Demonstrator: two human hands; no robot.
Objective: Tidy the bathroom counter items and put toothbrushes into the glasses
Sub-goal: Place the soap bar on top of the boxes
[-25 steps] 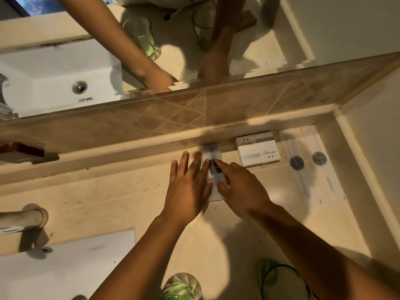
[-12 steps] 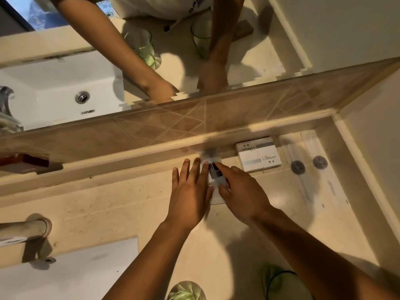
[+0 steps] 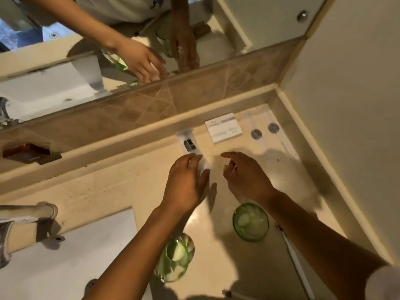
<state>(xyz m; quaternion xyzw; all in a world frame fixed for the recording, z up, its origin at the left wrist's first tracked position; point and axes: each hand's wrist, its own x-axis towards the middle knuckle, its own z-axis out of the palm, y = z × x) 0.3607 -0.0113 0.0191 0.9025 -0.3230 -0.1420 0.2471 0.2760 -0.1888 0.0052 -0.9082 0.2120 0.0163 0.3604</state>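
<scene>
Both hands are hanging loose, holding nothing: left hand (image 3: 186, 182) is touching the white packet (image 3: 191, 146); right hand (image 3: 246, 178) is hovering above a green glass (image 3: 250, 221).

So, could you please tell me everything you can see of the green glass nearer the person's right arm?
The green glass is a clear, green-tinted tumbler seen from above, standing upright with its round rim open. It looks empty; pale patches inside seem to be reflections. It stands on the beige counter, just below the right hand and beside the right forearm. Whether the arm touches it cannot be told. No toothbrush is in it.
</scene>
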